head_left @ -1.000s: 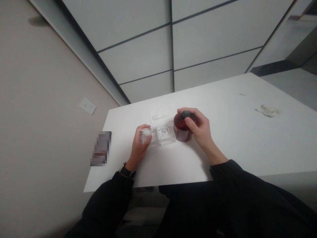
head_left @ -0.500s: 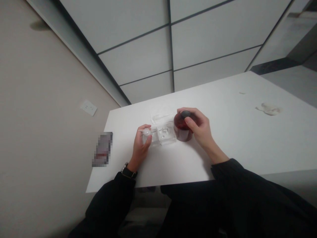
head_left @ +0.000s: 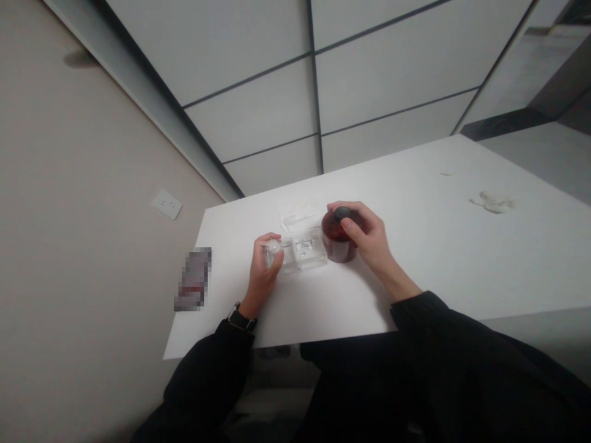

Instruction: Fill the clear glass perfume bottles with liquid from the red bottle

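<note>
My left hand (head_left: 264, 266) is closed around a small clear container with a round whitish top (head_left: 274, 247); the fingers hide part of its body. To its right, a clear square-sided container (head_left: 310, 249) rests on the table, with a small shiny spot inside. My right hand (head_left: 369, 231) grips a dark red-brown bottle (head_left: 339, 246) from its right side, thumb near the black cap (head_left: 342, 212). The bottle stands upright, close against the clear container's right side. Where the two clear pieces meet, I cannot tell whether they are joined.
Behind the containers, a thin transparent sheet or wrapper (head_left: 300, 218) lies on the white table (head_left: 415, 258). A crumpled whitish piece (head_left: 496, 202) and a small scrap (head_left: 445, 174) are at the right. A blurred-out dark flat object (head_left: 194, 280) is by the left edge, near the wall (head_left: 83, 246).
The view has shifted slightly. Both hands keep their holds, and the bottle and clear containers stay in about the same places.
</note>
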`<act>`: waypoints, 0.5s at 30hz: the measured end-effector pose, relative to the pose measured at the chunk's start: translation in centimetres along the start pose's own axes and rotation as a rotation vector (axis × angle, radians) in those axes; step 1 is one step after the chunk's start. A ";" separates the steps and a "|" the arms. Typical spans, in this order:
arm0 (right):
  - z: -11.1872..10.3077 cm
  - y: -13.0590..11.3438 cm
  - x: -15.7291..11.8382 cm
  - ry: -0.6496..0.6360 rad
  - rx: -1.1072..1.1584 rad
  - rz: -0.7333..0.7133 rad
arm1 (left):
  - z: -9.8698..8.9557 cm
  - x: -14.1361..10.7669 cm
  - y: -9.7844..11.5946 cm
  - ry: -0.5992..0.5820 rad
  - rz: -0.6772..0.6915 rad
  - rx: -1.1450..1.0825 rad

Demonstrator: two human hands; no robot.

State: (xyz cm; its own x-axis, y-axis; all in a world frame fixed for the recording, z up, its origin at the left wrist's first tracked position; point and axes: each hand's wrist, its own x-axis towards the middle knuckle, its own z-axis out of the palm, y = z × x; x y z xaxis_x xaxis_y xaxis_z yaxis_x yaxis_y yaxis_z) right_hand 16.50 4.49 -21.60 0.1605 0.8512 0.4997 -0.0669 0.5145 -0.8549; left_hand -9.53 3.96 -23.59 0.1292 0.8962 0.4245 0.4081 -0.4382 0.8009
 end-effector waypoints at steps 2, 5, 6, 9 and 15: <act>0.0 0.1 0.0 0.002 -0.002 0.001 | 0.0 -0.1 -0.1 -0.010 -0.013 -0.002; 0.1 0.1 0.0 0.007 -0.010 0.016 | 0.2 -0.2 -0.3 -0.016 -0.026 0.004; 0.0 0.1 0.0 0.006 -0.010 0.023 | 0.3 -0.3 -0.3 -0.014 -0.025 0.008; -0.1 0.3 0.1 -0.012 0.015 0.040 | -0.1 -0.4 -0.8 0.022 0.003 0.024; -0.5 1.3 0.8 0.053 0.352 0.113 | -4.4 3.9 -0.1 0.119 -0.014 0.127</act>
State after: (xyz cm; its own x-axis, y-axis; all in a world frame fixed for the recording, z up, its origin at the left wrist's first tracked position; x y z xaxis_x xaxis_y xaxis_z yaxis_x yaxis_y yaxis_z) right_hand 17.00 5.83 -22.38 0.1827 0.9030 0.3889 -0.4203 0.4293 -0.7994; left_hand -13.06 7.15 -20.13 0.0176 0.8841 0.4670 0.5214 -0.4067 0.7502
